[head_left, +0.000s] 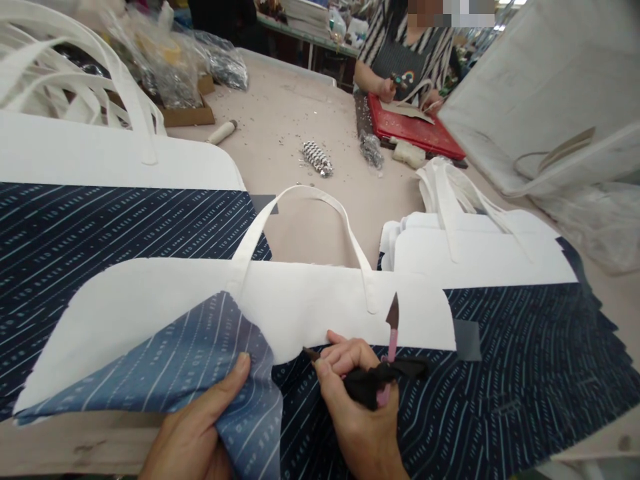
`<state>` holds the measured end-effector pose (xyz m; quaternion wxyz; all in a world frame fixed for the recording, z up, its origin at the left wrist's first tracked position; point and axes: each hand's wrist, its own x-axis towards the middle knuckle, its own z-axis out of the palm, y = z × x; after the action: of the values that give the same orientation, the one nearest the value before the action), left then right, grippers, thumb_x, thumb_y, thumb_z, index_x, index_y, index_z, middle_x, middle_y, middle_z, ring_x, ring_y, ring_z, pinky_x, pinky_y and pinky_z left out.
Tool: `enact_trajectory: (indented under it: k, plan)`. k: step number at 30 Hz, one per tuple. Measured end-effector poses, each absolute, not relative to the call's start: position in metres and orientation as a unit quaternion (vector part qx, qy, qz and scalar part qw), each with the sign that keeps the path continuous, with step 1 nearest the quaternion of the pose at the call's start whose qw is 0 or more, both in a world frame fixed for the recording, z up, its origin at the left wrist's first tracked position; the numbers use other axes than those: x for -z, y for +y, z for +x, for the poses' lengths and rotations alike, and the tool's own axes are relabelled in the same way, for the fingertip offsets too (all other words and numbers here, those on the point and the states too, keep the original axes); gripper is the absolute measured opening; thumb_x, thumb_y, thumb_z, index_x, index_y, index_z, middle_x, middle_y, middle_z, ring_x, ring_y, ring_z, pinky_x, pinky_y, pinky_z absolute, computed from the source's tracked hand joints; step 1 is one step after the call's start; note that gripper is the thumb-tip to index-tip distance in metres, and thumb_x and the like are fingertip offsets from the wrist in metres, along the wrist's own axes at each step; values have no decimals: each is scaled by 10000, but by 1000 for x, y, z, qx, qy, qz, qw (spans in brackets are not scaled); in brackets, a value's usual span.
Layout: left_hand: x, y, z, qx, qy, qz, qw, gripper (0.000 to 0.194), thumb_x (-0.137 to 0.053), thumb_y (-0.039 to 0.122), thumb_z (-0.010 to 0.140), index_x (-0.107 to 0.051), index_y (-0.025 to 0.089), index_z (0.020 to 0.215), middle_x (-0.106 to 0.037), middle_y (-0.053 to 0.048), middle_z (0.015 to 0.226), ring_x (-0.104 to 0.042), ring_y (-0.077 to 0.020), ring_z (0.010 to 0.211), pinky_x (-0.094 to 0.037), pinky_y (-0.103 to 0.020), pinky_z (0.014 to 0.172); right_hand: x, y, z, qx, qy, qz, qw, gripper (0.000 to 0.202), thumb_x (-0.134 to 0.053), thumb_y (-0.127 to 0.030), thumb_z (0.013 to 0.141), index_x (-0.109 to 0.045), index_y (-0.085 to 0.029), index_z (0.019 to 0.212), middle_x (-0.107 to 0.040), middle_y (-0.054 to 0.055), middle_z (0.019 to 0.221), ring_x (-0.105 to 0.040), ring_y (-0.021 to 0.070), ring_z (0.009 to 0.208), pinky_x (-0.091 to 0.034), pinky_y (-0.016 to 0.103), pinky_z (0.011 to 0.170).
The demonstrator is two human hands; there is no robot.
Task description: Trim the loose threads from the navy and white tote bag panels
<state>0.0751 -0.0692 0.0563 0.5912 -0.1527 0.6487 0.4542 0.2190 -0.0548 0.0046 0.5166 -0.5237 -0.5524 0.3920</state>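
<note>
A flat bag panel [310, 303] lies in front of me, white along the top with a white handle [305, 200], navy striped cloth below. My left hand [200, 427] pinches a folded-back corner of the blue striped fabric [200, 360]. My right hand [357, 400] grips pink-handled snips [391, 333] tied with a black strip, blades pointing up beside the handle's base. Its fingertips rest at the white panel's lower edge.
Stacks of like bag panels lie at left [100, 160] and right [480, 253]. Across the table a person in a striped top works over a red tray [415, 130]. Metal bits [317, 158], plastic bags and a cardboard box [185, 113] sit further back.
</note>
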Motion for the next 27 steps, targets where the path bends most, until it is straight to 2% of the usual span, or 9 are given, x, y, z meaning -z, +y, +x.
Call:
enact_trajectory:
  k: [5,10,17,27]
  plan:
    - [-50,-73,76,-471,642,-127,592,421,-697,52,765,-675,130,1178,-761,-144,1059,-715,-317,990,-590,-460,885,-4,-55,217,-404,-536,-528,520,249,-656,-162,822,-504,-221,633,-579,-69,623,-609,120,611,-496,464,1005]
    - [-44,-78,75,-499,636,-118,577,364,-721,112,775,-694,119,1138,-762,-138,1057,-717,-294,991,-561,-441,948,-5,-57,215,-398,-538,-533,517,240,-666,-165,815,-517,-219,636,-588,-61,637,-610,127,624,-468,489,1041]
    - [-42,-73,76,-506,643,-128,560,374,-718,173,791,-689,197,1164,-772,-87,1036,-728,-276,957,-569,-438,927,3,-55,233,-502,-408,-452,614,213,-692,-176,821,-548,-219,670,-586,-71,664,-621,119,691,-521,485,1010]
    - [-49,-68,77,-498,649,-141,557,450,-714,145,788,-643,142,1233,-772,-113,1021,-719,-307,971,-533,-520,963,0,-56,226,-455,-460,-485,588,237,-668,-153,830,-529,-216,648,-574,-70,662,-607,114,686,-524,471,1006]
